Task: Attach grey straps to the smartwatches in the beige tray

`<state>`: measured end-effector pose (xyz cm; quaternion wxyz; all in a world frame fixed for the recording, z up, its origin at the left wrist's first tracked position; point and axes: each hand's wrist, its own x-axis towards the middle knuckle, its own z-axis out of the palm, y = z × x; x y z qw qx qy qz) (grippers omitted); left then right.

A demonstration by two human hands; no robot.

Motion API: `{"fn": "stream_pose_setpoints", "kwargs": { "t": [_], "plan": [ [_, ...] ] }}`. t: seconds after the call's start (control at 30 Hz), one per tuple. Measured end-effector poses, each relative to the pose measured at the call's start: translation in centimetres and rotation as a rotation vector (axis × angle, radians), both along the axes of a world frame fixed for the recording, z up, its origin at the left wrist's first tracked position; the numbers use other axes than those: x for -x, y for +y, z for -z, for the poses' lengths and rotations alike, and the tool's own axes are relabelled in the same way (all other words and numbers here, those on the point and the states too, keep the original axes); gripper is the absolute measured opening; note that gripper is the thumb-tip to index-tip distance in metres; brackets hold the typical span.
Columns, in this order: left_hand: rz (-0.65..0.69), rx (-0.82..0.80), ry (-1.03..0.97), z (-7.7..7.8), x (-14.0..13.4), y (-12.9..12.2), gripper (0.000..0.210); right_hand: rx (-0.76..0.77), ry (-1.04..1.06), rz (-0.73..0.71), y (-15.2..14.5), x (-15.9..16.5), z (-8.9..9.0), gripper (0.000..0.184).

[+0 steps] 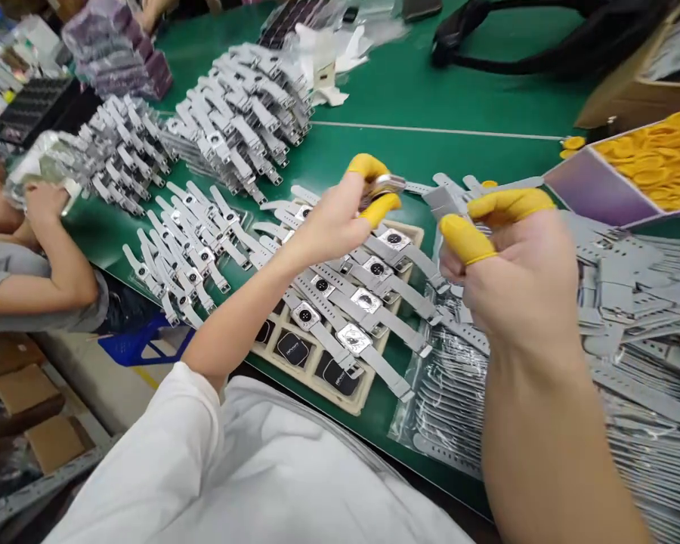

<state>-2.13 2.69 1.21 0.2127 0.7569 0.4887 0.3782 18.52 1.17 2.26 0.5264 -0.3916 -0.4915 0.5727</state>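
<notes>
Yellow finger cots cover the thumb and forefinger of each of my hands. My left hand (332, 219) pinches a smartwatch case (391, 182) with a shiny metal edge. To its right, my right hand (524, 272) grips a light grey watch strap (444, 201) between thumb and forefinger. I cannot tell whether case and strap are joined. Below both hands, several watches with grey straps (367, 301) lie backs up across a beige compartment tray (354, 406). Black square screens (293, 348) show in its near compartments.
At right stand a purple box (592, 185) of yellow finger cots (657, 159) and a heap of grey straps (629, 295). Stacked watches (241, 113) cover the table's left part. A black bag strap (504, 64) lies at the back; a co-worker's hand (45, 200) works far left.
</notes>
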Motion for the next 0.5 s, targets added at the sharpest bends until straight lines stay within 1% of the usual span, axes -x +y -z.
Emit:
{"fn": "stream_pose_setpoints", "kwargs": {
  "t": [0.07, 0.1, 0.13, 0.17, 0.23, 0.4, 0.5],
  "plan": [
    [0.034, 0.012, -0.035, 2.9, -0.3, 1.0, 0.023, 0.049, 0.007, -0.070, -0.7, 1.1, 0.4, 0.031],
    [0.053, 0.018, -0.041, 3.9, -0.3, 1.2, 0.025, 0.095, 0.008, -0.126, -1.0, 1.5, 0.6, 0.031],
    [0.076, 0.022, -0.040, 4.7, -0.2, 1.1, 0.026, 0.147, 0.009, -0.182, -1.2, 1.8, 0.7, 0.031],
    [0.103, 0.023, -0.031, 5.1, -0.1, 1.0, 0.028, 0.195, 0.006, -0.223, -1.4, 2.1, 0.7, 0.032],
    [0.162, 0.010, 0.003, 5.0, 0.3, 0.7, 0.032, 0.256, -0.006, -0.264, -1.7, 2.4, 0.8, 0.031],
    [0.308, 0.039, 0.089, 2.7, 0.7, -0.4, 0.045, 0.266, -0.020, -0.314, -2.1, 2.9, 0.6, 0.025],
    [0.334, 0.036, 0.060, 1.9, 0.6, -0.8, 0.047, 0.282, -0.040, -0.346, -2.1, 3.1, 0.6, 0.022]
  ]
}}
